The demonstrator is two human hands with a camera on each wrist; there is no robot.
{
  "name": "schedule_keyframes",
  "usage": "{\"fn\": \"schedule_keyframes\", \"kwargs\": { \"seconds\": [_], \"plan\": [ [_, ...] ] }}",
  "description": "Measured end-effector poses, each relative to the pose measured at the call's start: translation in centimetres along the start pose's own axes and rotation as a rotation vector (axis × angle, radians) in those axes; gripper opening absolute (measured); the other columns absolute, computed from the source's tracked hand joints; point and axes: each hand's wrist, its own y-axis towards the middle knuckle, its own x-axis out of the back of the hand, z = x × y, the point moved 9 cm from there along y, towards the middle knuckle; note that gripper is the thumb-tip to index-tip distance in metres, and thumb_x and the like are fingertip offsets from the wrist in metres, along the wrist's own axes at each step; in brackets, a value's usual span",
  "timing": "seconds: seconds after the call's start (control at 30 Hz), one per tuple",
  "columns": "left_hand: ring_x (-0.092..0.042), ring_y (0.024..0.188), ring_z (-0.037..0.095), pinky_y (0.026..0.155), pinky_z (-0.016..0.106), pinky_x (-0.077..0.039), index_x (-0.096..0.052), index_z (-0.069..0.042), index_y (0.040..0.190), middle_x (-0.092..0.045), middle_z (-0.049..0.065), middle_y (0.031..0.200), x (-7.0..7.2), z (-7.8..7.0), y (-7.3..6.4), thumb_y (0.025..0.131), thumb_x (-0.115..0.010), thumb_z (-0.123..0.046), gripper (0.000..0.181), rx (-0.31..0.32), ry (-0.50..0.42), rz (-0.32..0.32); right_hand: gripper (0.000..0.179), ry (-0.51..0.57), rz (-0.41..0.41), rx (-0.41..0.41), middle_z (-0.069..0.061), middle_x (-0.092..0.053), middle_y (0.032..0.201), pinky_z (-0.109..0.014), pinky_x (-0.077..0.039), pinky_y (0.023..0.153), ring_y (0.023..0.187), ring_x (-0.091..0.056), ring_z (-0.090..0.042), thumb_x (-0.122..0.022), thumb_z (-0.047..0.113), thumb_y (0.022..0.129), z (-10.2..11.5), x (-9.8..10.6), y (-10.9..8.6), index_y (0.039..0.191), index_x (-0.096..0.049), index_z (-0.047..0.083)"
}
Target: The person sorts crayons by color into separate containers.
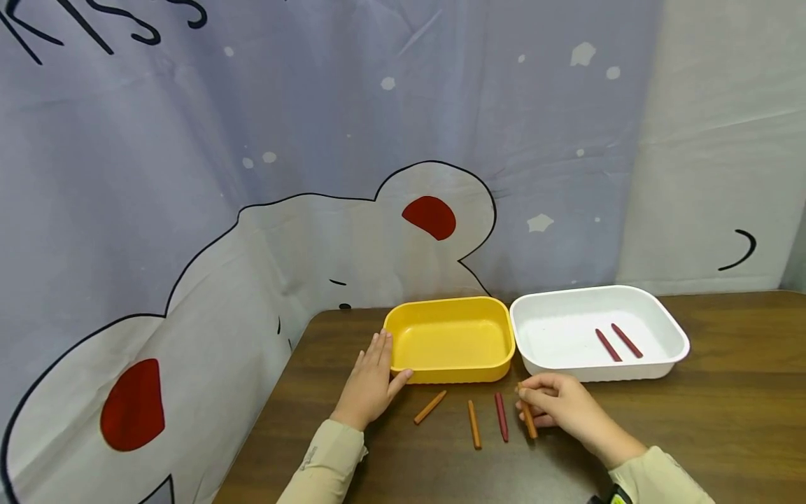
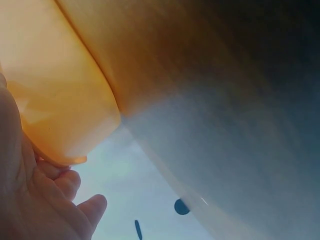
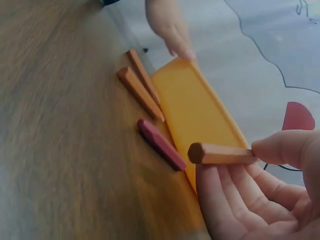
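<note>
My right hand [image 1: 560, 406] pinches an orange-brown crayon [image 3: 222, 154] between thumb and fingers, just in front of the white tray's near side. Straight fingers of my left hand [image 1: 371, 381] rest against the left end of a yellow tray [image 1: 450, 376], the thumb at its near rim. On the table before the yellow tray lie two orange-brown crayons, a slanted crayon [image 1: 430, 407] and a more upright crayon [image 1: 474, 425], plus a dark red crayon [image 1: 501, 417]. Nothing shows inside the yellow tray in the head view.
A white tray [image 1: 548, 360] stands right beside the yellow one, with two dark red crayons [image 1: 626, 340] inside. Both sit on a brown wooden table [image 1: 743, 406]. Behind rises a printed cloth [image 1: 554, 140], which also hangs along the table's left edge.
</note>
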Motion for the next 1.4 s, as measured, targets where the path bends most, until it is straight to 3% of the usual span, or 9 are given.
{"fn": "schedule_keyframes", "kwargs": {
  "seconds": [0.3,0.57,0.73,0.97,1.23,1.4],
  "plan": [
    [-0.025,0.151,0.038,0.116,0.059,-0.030,-0.026,0.008,0.157,-0.025,0.024,0.163,0.0,0.0,-0.2,0.105,-0.047,-0.052,0.083,-0.008,0.016,-0.010,0.039,0.124,0.049,0.007,-0.016,-0.072,0.098,-0.038,-0.062,0.078,0.085,-0.073,-0.022,-0.058,0.013,0.103,1.1,-0.4,-0.1,0.119,-0.055,-0.022],
    [-0.024,0.151,0.037,0.117,0.059,-0.029,-0.025,0.007,0.157,-0.025,0.024,0.163,0.1,0.0,-0.1,0.105,-0.047,-0.052,0.082,-0.005,0.012,-0.008,0.025,0.142,0.045,0.048,-0.011,-0.073,0.097,-0.039,-0.062,0.079,0.087,-0.074,-0.025,-0.058,0.011,0.104,3.1,-0.2,0.7,0.113,-0.063,-0.011],
    [-0.024,0.151,0.037,0.117,0.059,-0.029,-0.026,0.007,0.157,-0.025,0.024,0.163,0.0,0.0,0.0,0.105,-0.048,-0.051,0.081,0.001,0.009,-0.006,0.027,0.116,0.040,0.072,-0.007,-0.074,0.094,-0.038,-0.062,0.078,0.085,-0.074,-0.022,-0.058,0.010,0.103,4.7,-0.4,1.8,0.114,-0.061,-0.014],
    [-0.025,0.151,0.037,0.117,0.059,-0.029,-0.026,0.007,0.157,-0.026,0.024,0.163,0.0,0.0,-0.1,0.105,-0.048,-0.051,0.081,-0.006,0.010,-0.007,0.036,0.083,0.004,0.072,-0.016,-0.071,0.097,-0.039,-0.062,0.078,0.085,-0.074,-0.026,-0.059,0.009,0.103,6.4,-0.1,3.8,0.118,-0.054,-0.023],
    [-0.025,0.151,0.036,0.117,0.058,-0.030,-0.025,0.007,0.157,-0.025,0.024,0.163,-0.1,0.1,-0.1,0.105,-0.046,-0.053,0.082,-0.018,0.029,-0.013,0.035,-0.033,-0.072,0.048,-0.012,-0.073,0.095,-0.034,-0.062,0.076,0.084,-0.073,-0.019,-0.059,0.013,0.102,7.2,0.4,6.6,0.119,-0.058,-0.018],
    [-0.025,0.151,0.036,0.117,0.058,-0.029,-0.026,0.007,0.157,-0.025,0.024,0.163,-0.1,0.0,-0.1,0.105,-0.047,-0.052,0.081,-0.019,0.035,-0.014,0.031,-0.113,-0.106,0.057,-0.015,-0.072,0.097,-0.037,-0.062,0.077,0.084,-0.072,-0.021,-0.059,0.013,0.103,7.1,0.5,8.2,0.116,-0.061,-0.014]
  ]
}}
